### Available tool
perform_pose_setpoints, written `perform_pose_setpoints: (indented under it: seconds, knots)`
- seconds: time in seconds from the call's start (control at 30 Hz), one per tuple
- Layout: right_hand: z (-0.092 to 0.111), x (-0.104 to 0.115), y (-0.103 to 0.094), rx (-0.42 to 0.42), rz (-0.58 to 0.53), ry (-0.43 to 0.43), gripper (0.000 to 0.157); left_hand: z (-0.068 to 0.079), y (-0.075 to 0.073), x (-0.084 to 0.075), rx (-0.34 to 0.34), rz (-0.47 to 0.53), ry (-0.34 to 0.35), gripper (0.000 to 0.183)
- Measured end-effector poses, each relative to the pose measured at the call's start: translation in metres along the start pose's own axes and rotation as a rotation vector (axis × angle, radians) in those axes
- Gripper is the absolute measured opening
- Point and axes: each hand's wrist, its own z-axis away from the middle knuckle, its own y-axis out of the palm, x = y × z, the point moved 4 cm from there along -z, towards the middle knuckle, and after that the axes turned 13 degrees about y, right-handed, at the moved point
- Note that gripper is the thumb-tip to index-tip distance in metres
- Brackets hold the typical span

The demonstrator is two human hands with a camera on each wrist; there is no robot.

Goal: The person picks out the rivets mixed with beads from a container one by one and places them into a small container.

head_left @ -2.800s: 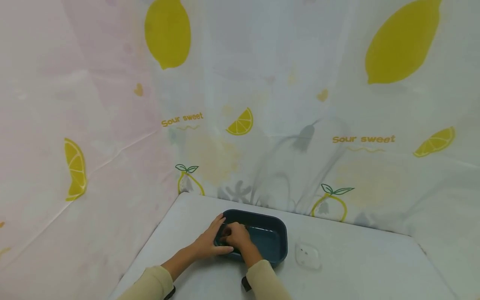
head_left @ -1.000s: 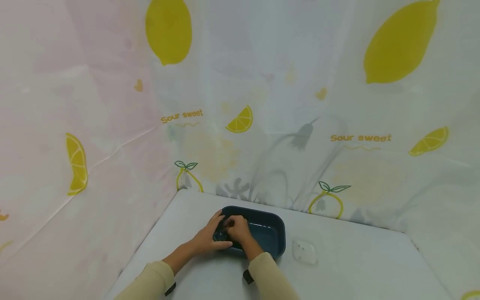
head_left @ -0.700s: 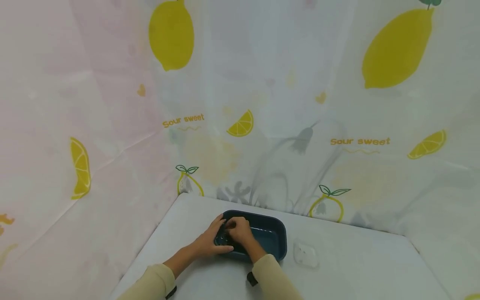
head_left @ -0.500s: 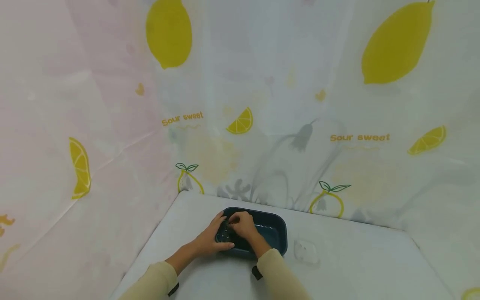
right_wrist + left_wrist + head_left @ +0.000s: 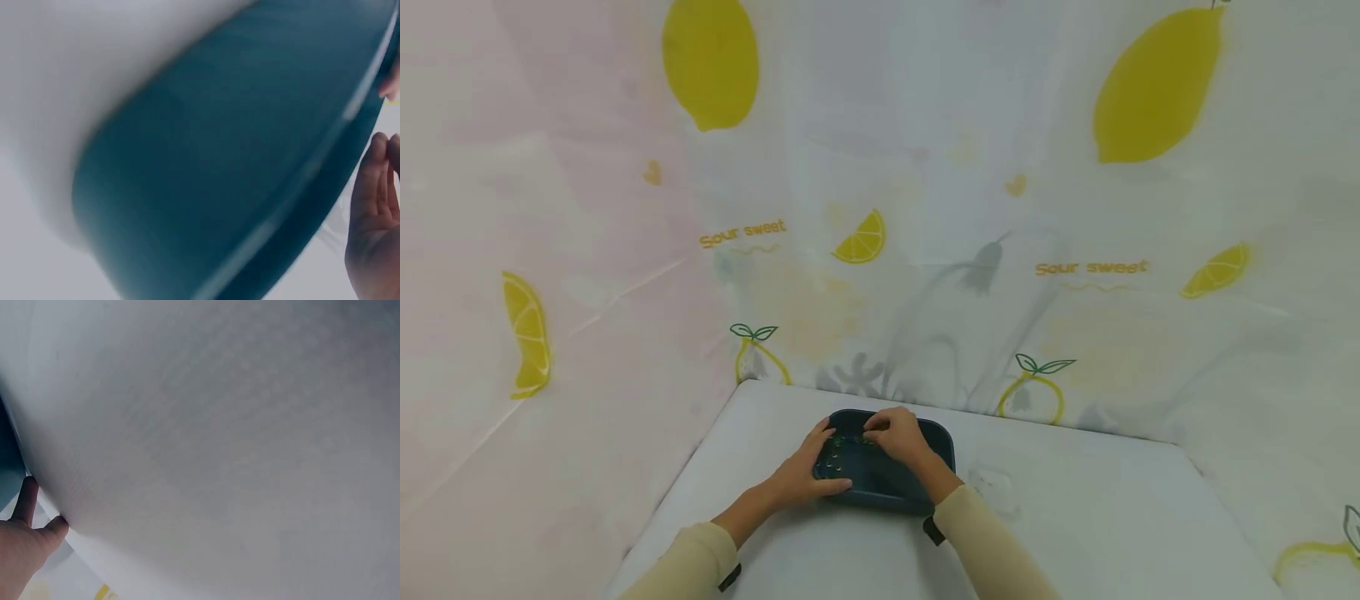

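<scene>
A dark blue rectangular dish [image 5: 887, 502] stands on the white table. My left hand [image 5: 797, 477] rests against its left end, fingers and thumb spread along the rim. In the left wrist view, part of the left hand [image 5: 28, 540] shows at the dish's edge. Inside, small shiny pieces [image 5: 837, 454] lie along the left end and towards the far wall. My right hand [image 5: 895, 433] is over the far part of the dish, thumb and fingertips pinched together at a small glinting piece; its kind I cannot tell. In the right wrist view, the right hand's [image 5: 375, 212] fingertips meet beyond the dish's rim.
A clear, flat plastic piece [image 5: 995, 490] with small dark marks lies on the table to the right of the dish. The white table [image 5: 1105, 517] runs back to a cloth wall [image 5: 925, 208] printed with lemons, with another cloth side on the left.
My right hand has moved right and away from me inside the dish, uncovering more shiny pieces at the left end. My left hand keeps its place on the rim. The head view has shifted slightly.
</scene>
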Motion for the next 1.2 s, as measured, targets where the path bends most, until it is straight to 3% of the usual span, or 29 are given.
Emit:
perform_pose_setpoints:
  seconds: [0.37, 0.83, 1.2]
  knots:
    - [0.010, -0.011, -0.039, -0.031, 0.048, -0.056, 0.014, 0.005, 0.001, 0.000, -0.024, 0.015, 0.002, 0.101]
    - [0.025, -0.041, -0.096, -0.155, 0.095, 0.076, 0.008, 0.003, 0.000, -0.001, -0.021, -0.011, -0.014, 0.101]
    - [0.048, -0.069, -0.143, -0.218, 0.180, 0.105, 0.008, 0.003, -0.001, -0.001, 0.000, -0.018, 0.002, 0.102]
